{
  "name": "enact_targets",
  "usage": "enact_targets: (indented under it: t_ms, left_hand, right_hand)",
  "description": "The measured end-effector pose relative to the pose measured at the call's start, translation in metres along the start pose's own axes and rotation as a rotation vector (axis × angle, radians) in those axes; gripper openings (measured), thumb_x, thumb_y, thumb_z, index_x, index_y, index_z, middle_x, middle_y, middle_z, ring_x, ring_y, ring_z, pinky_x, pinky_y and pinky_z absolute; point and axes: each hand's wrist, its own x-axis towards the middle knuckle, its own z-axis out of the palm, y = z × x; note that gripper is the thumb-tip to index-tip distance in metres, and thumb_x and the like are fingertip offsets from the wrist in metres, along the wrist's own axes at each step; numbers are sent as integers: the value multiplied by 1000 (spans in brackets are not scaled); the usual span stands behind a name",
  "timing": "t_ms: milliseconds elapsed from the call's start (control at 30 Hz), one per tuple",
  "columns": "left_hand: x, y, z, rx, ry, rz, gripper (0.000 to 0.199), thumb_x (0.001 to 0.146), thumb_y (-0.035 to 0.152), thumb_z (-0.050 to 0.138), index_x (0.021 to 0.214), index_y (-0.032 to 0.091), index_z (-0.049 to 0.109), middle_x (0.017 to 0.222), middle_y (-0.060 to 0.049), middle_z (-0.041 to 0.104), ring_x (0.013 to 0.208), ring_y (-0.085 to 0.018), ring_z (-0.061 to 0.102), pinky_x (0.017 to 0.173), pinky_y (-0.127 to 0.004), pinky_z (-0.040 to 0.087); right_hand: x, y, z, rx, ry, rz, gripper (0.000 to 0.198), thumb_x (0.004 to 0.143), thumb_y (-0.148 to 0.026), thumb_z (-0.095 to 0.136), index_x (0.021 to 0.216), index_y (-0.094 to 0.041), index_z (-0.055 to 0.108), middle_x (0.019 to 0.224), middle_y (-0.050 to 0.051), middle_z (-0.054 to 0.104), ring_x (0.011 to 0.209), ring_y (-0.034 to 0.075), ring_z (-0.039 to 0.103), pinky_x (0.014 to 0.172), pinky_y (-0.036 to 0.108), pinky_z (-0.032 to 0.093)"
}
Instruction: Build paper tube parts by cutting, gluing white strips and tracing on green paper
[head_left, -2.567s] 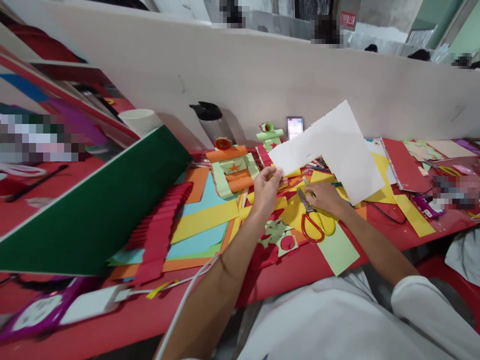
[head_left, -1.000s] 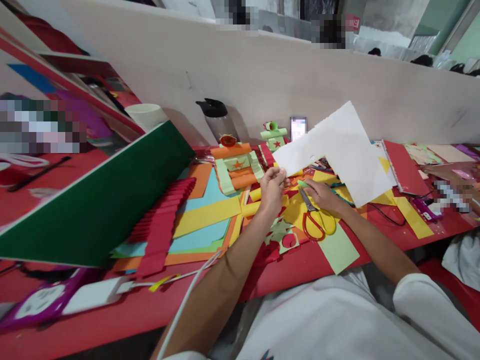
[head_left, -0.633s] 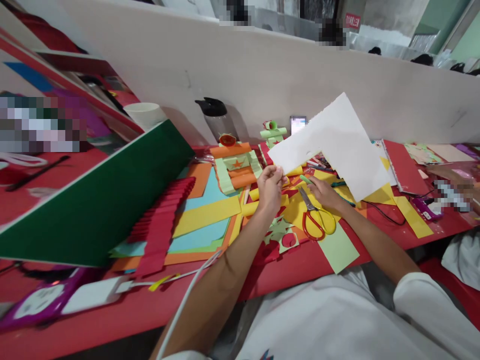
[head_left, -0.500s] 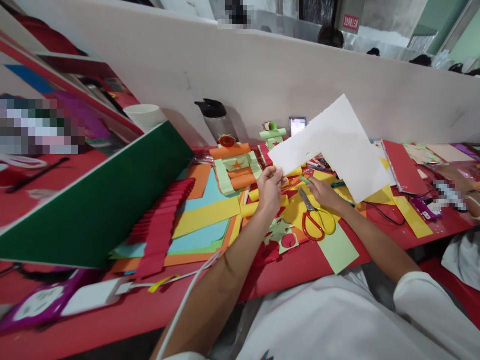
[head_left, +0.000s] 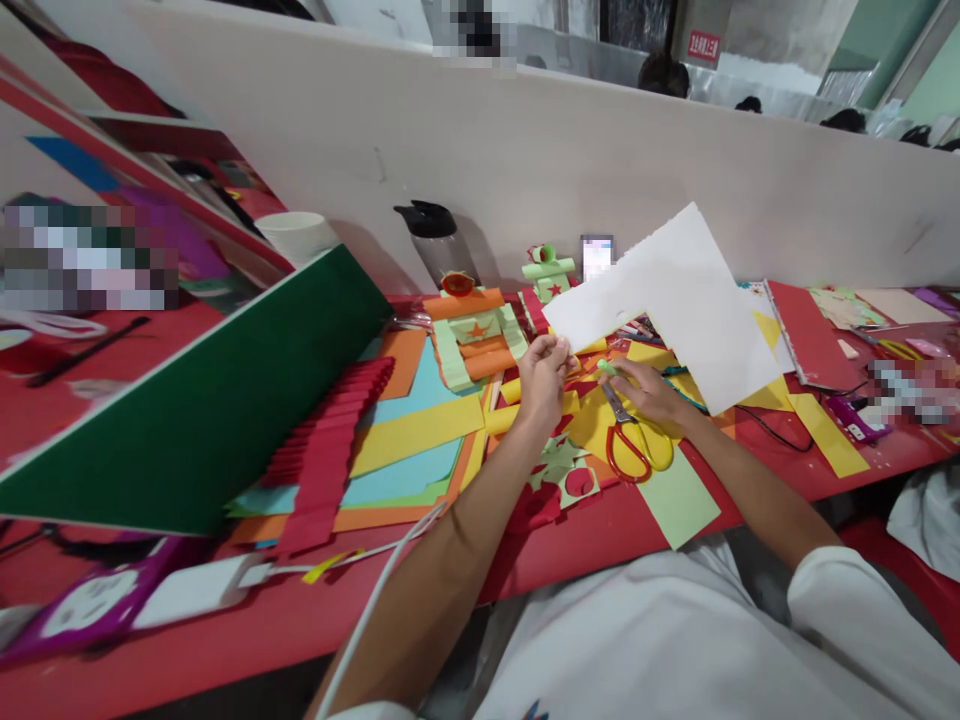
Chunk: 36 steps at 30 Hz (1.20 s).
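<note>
Between the thumb and fingers of my left hand [head_left: 544, 378] is the lower left corner of a white L-shaped sheet of paper [head_left: 697, 290], raised over the table and with ragged edges. My right hand [head_left: 651, 392], below the sheet, pinches a small light-green paper piece [head_left: 606, 368]; its exact shape is too small to tell. Scissors [head_left: 628, 455] with one red and one yellow handle lie just under my right hand, on yellow paper. A pale green sheet [head_left: 681, 500] sticks out toward the table's front edge.
Coloured papers [head_left: 405, 470] and a pleated red strip [head_left: 319, 480] lie left of my hands. A green board [head_left: 202, 400] leans at the left. Behind are a bottle [head_left: 435, 240], an orange-green paper model [head_left: 476, 335] and a phone [head_left: 598, 257]. A white cable [head_left: 375, 600] crosses my left forearm.
My right hand has shifted slightly left with the green piece, which now points more toward the camera. The white sheet's raised end has dipped a little; my left hand stays nearly in place.
</note>
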Motion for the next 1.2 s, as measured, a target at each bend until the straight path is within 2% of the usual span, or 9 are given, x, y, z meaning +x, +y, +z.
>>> enact_targets:
  t_ms: [133, 233, 333, 433, 567, 733, 833, 967, 1200]
  left_hand:
    - [-1, 1, 0, 65, -9, -23, 31, 68, 34, 88, 75, 19, 61, 68, 4, 56, 59, -8, 54, 59, -21, 49]
    - [-4, 2, 1, 128, -18, -22, 29, 71, 33, 86, 75, 19, 61, 68, 3, 56, 59, -9, 54, 59, -22, 48]
    - [-6, 2, 3, 169, -39, -4, 27, 73, 32, 84, 75, 18, 61, 68, 3, 56, 60, -10, 54, 60, -22, 47]
    - [-8, 0, 5, 190, -56, 8, 25, 73, 32, 83, 75, 18, 63, 66, 3, 55, 59, -10, 54, 59, -23, 46]
    - [-12, -3, 10, 186, -81, 14, 24, 73, 35, 82, 75, 19, 64, 67, 2, 56, 58, -10, 53, 58, -23, 45]
    - [-22, -3, 16, 250, -168, 21, 24, 76, 35, 82, 73, 19, 65, 62, 2, 56, 57, -12, 54, 61, -25, 46]
    - [-26, -3, 19, 275, -189, 14, 24, 77, 36, 82, 73, 19, 65, 59, 2, 57, 56, -13, 54, 61, -26, 46]
    - [-28, -6, 20, 291, -206, 35, 25, 78, 38, 82, 74, 19, 66, 62, 2, 59, 56, -12, 54, 61, -26, 46]
    - [-30, -9, 21, 311, -231, 123, 24, 82, 38, 79, 74, 20, 65, 65, 2, 60, 58, -12, 55, 61, -25, 44]
  right_hand:
    - [-4, -12, -4, 152, 38, -44, 42, 103, -63, 51, 108, -24, 66, 108, 7, 70, 105, 24, 66, 99, 41, 50]
    - [-6, -19, -8, 257, 66, -50, 42, 101, -64, 56, 105, -24, 67, 107, 8, 71, 107, 23, 66, 104, 43, 50]
    - [-6, -25, -11, 280, 110, -74, 47, 97, -69, 59, 99, -23, 68, 105, 10, 70, 104, 24, 65, 102, 44, 52]
    - [-6, -29, -16, 213, 184, -141, 55, 93, -76, 60, 87, -23, 71, 99, 10, 65, 101, 25, 63, 98, 46, 53]
    - [-10, -32, -25, 179, 279, -174, 57, 89, -79, 62, 82, -24, 72, 85, 6, 59, 87, 23, 61, 84, 43, 55]
    - [-10, -36, -35, 249, 386, -180, 47, 88, -69, 71, 89, -23, 73, 87, 5, 67, 79, 19, 65, 74, 36, 57]
    - [-6, -40, -35, 165, 430, -161, 34, 93, -56, 72, 96, -23, 75, 97, 6, 72, 88, 20, 70, 81, 37, 60]
    - [0, -45, -29, 21, 401, -126, 23, 97, -42, 68, 103, -22, 77, 107, 7, 77, 100, 22, 72, 84, 35, 61]
    - [3, -45, -21, -66, 399, -94, 22, 96, -42, 66, 100, -21, 72, 99, 6, 76, 87, 19, 72, 77, 31, 61]
